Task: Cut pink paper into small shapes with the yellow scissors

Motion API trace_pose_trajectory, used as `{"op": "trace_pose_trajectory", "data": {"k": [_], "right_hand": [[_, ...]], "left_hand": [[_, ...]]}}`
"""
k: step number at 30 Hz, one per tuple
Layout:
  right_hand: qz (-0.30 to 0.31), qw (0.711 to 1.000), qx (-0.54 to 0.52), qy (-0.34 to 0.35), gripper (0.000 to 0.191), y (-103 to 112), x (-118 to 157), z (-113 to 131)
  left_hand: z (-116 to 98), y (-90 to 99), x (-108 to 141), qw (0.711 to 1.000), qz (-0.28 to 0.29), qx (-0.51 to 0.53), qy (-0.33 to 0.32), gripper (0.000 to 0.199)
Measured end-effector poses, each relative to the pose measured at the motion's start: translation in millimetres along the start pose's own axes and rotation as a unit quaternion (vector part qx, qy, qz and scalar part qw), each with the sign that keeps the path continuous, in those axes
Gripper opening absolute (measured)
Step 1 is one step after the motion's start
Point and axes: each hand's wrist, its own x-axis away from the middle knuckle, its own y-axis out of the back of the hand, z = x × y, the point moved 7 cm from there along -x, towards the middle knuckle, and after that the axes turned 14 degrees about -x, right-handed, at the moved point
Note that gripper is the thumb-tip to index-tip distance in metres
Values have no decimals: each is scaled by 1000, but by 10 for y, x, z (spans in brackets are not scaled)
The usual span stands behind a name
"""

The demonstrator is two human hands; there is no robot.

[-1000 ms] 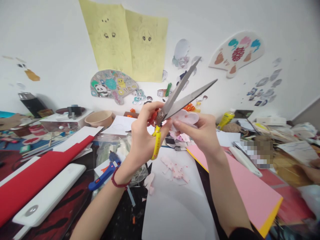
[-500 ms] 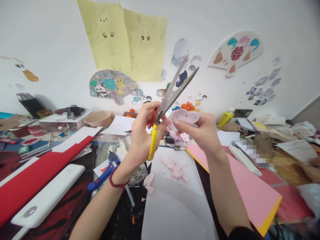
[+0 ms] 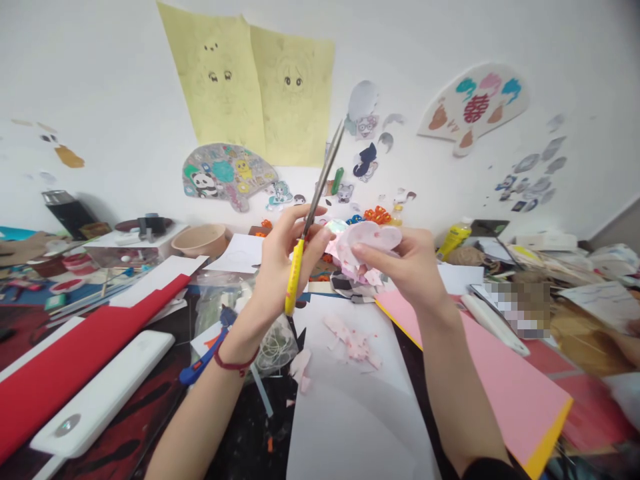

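Note:
My left hand (image 3: 287,257) is closed around a pair of scissors (image 3: 320,190) with yellow handles. The blades point up and away, pressed nearly together. In my right hand (image 3: 407,263) is a pale pink paper cutout (image 3: 373,239) with rounded lobes, pinched between thumb and fingers. The scissor blades stand to the left of the cutout and do not touch it. Pink paper scraps (image 3: 350,340) lie below on a white sheet (image 3: 355,413). My right fingertips are partly hidden behind the cutout.
A blue glue gun (image 3: 207,357) and a clear plastic bag (image 3: 275,340) lie left of the white sheet. Pink card (image 3: 490,373) over yellow card is on the right. Further left are a white bar-shaped object (image 3: 105,393) and red paper (image 3: 75,360).
The scissor blades have come together from a wide spread, and the scissors now stand a little further left. My right hand still holds the cutout in about the same place.

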Motion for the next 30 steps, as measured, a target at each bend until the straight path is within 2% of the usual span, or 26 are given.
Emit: {"op": "trace_pose_trajectory", "data": {"k": [5, 15, 18, 20, 25, 27, 30], "right_hand": [[50, 998, 7, -34, 26, -104, 12, -63], [57, 994, 30, -85, 26, -118, 7, -161], [47, 996, 49, -53, 28, -115, -3, -128], [11, 999, 42, -18, 24, -73, -14, -85], [-108, 990, -17, 86, 10, 119, -10, 64], [-133, 983, -25, 123, 11, 170, 6, 131], [-151, 977, -21, 150, 11, 204, 26, 197]], "left_hand": [[-58, -66, 15, 997, 27, 64, 16, 36], [-55, -33, 38, 1000, -1, 16, 5, 39], [-21, -43, 41, 1000, -4, 15, -5, 36], [28, -63, 37, 1000, 8, 21, -13, 37], [117, -124, 15, 994, 62, -57, -66, 59], [113, -165, 18, 990, 90, -76, -84, 61], [109, -220, 34, 987, 123, -79, -60, 57]]}}
